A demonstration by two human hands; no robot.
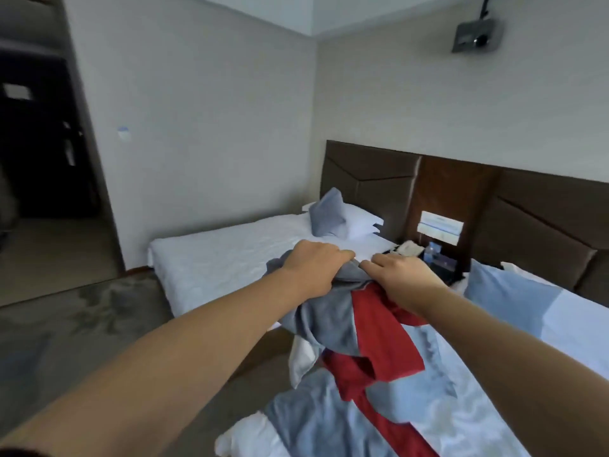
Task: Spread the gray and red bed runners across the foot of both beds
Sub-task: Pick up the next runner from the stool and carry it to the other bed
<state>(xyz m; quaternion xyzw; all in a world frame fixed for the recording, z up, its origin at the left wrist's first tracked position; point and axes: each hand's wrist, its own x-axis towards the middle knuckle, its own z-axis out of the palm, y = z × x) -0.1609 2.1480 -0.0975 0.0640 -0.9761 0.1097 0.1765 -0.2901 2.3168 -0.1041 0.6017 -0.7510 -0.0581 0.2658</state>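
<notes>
Head view — both arms are reaching forward over the near bed. The left hand is curling closed, knuckles up, bunching the gray top edge of a bed runner. The right hand is sitting just beside it, fingers bent down and pinching the same gray fabric where it is meeting the red stripe. The runner is hanging from both hands in a crumpled bundle, gray with a red band, trailing down onto the near bed's white sheet. More gray-and-red fabric is lying rumpled lower on that bed — whether it is the same runner or a second one, cannot tell. The far bed is standing beyond the hands, white, with a gray cushion leaning upright against white pillows at the brown headboard. A nightstand is sitting between the beds.
</notes>
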